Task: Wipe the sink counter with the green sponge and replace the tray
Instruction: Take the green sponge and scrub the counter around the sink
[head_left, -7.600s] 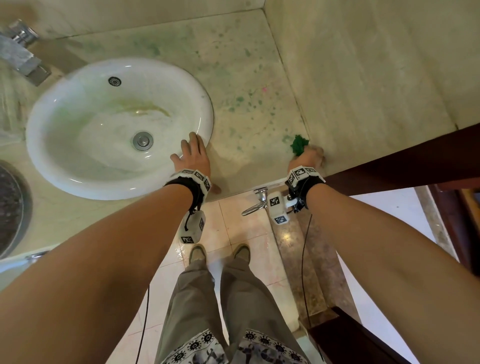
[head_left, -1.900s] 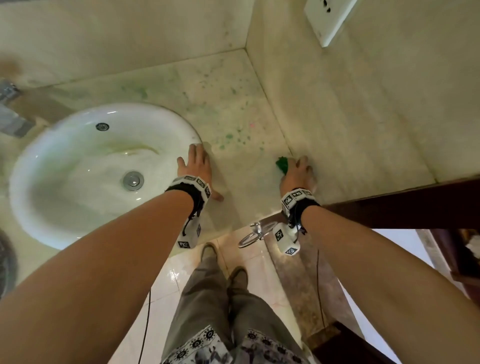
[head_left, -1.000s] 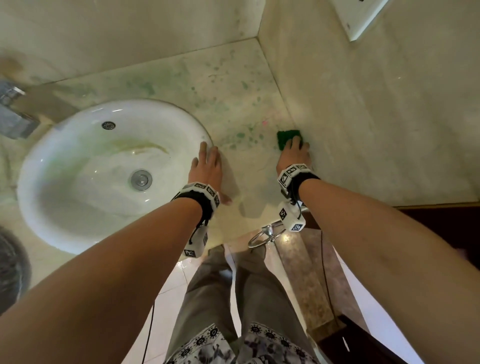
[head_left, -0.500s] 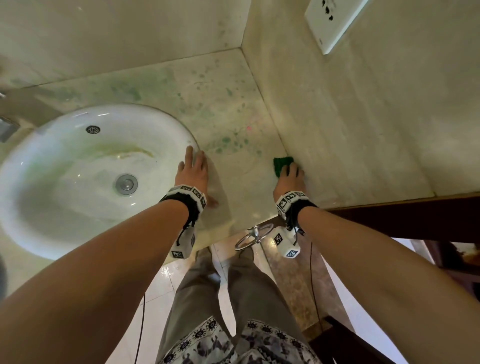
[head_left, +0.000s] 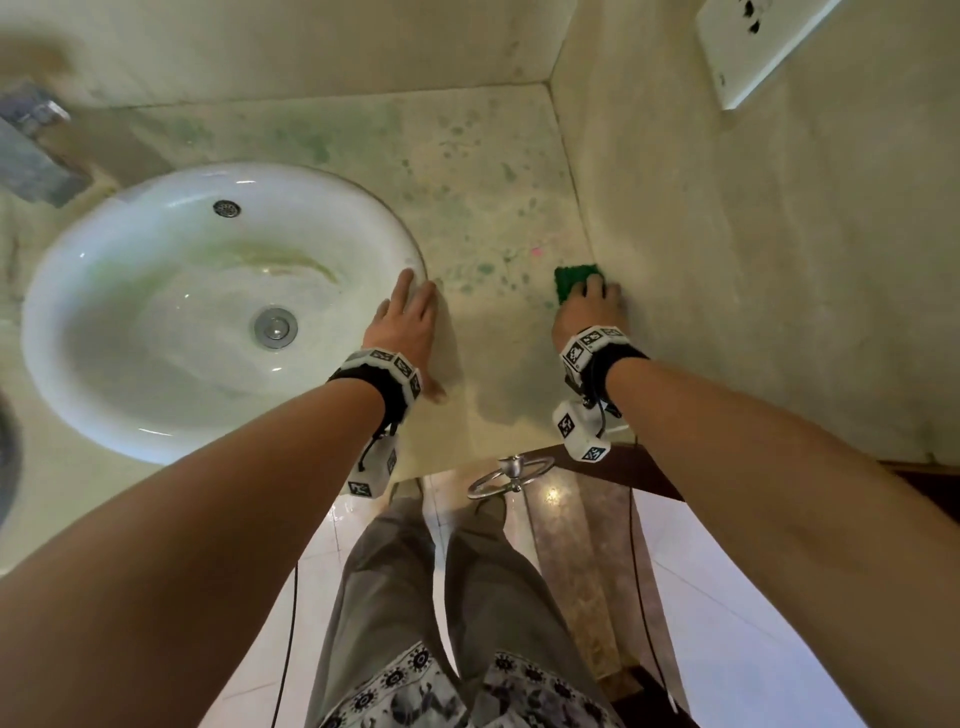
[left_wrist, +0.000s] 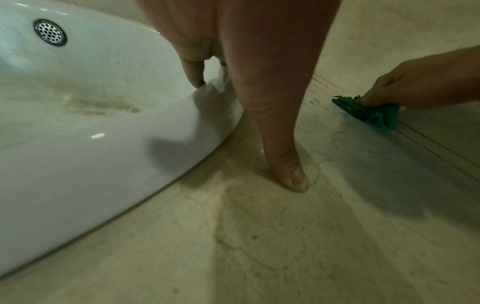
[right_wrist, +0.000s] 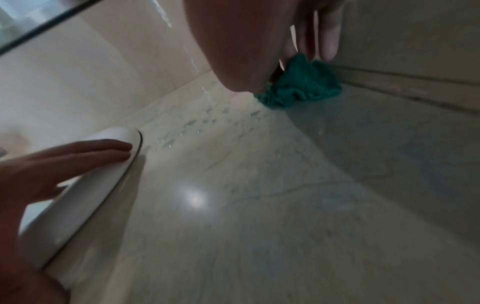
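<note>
Sponge — one, under right hand, left hand on sink

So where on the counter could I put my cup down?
The bare patch of counter between the left hand on the sink rim and the right hand has room. The back corner behind the sponge is bare too, but spotted green. By the right wall it is crowded with the hand and sponge.

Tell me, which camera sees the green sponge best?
The right wrist view: the green sponge fills it close up, crumpled under the right hand. The head view shows a small green patch; the left wrist view shows it far off at the wall.
</note>
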